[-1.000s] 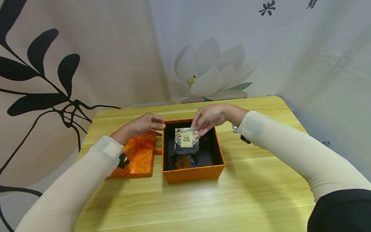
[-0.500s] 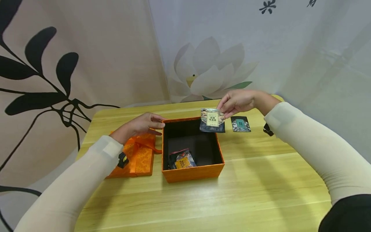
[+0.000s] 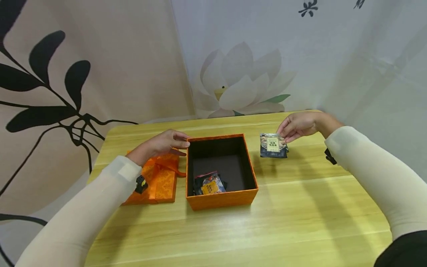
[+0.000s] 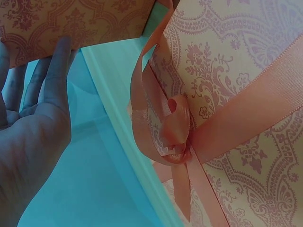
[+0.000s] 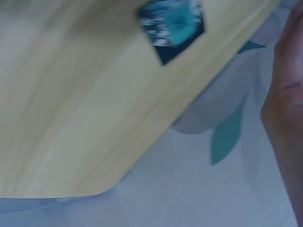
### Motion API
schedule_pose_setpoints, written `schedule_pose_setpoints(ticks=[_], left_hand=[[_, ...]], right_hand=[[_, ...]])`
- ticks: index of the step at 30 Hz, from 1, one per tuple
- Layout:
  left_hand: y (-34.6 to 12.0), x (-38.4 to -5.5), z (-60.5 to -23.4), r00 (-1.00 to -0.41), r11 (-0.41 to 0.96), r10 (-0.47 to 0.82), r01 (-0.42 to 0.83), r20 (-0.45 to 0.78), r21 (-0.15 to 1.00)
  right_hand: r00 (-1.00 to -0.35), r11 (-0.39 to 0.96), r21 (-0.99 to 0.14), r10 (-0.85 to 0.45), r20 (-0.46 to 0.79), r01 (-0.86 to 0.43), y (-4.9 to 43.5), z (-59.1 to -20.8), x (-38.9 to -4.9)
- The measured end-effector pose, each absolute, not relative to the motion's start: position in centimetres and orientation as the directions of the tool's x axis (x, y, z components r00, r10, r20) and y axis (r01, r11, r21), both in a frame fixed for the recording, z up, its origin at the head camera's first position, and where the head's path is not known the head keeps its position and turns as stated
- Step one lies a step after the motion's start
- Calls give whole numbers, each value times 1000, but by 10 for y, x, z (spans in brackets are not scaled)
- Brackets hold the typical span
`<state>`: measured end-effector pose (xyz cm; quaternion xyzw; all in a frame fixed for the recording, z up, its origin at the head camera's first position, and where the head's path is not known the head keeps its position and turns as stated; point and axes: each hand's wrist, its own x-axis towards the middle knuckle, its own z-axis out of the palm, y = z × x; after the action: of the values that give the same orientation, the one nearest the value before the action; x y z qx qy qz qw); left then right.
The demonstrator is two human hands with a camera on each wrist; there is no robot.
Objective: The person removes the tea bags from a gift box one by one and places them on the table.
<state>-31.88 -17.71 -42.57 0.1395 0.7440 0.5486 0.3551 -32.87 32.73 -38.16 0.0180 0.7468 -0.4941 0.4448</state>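
Sachet point(image 3: 273, 145), yellow-labelled, dark at its lower edge: right of the frame's centre in the head view, held over the counter point(image 3: 220, 237), label facing the camera. Right hand point(image 3: 299, 125): fingers pinching the sachet at its upper right corner. Teal-label sachet point(image 5: 176, 29): on the counter, upper part of the right wrist view, slightly blurred. Box point(image 3: 221, 202): orange outside, dark inside, open-topped, upright at the frame's centre. Inner sachets point(image 3: 209, 185): a small group in the box, toward its lower left corner; top one orange-labelled; exact count hidden. Left hand point(image 3: 162, 146): left of centre, at the box's left side, fingers extended and touching it, thumb at the rim. Ribboned piece point(image 3: 166, 185): orange, patterned, on the counter just left of the box, partly beneath the left forearm in the head view. Backdrop point(image 3: 245, 81): pale cloth, lotus print at upper centre, dark leaf print at upper left.
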Motion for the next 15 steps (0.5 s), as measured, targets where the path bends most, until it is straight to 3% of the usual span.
schedule_pose_setpoints(ticks=[7,15], left_hand=[[-173,-318,-433,-709,367,594,-181,-380,912],[-172,-319,-443,-709,372,591,-186,-386,909]], right_hand=[[-557,619,-647,-374,-741,444,350,-425,-314],[-567,687,-601,-325,-757,409,357,-456,-302]])
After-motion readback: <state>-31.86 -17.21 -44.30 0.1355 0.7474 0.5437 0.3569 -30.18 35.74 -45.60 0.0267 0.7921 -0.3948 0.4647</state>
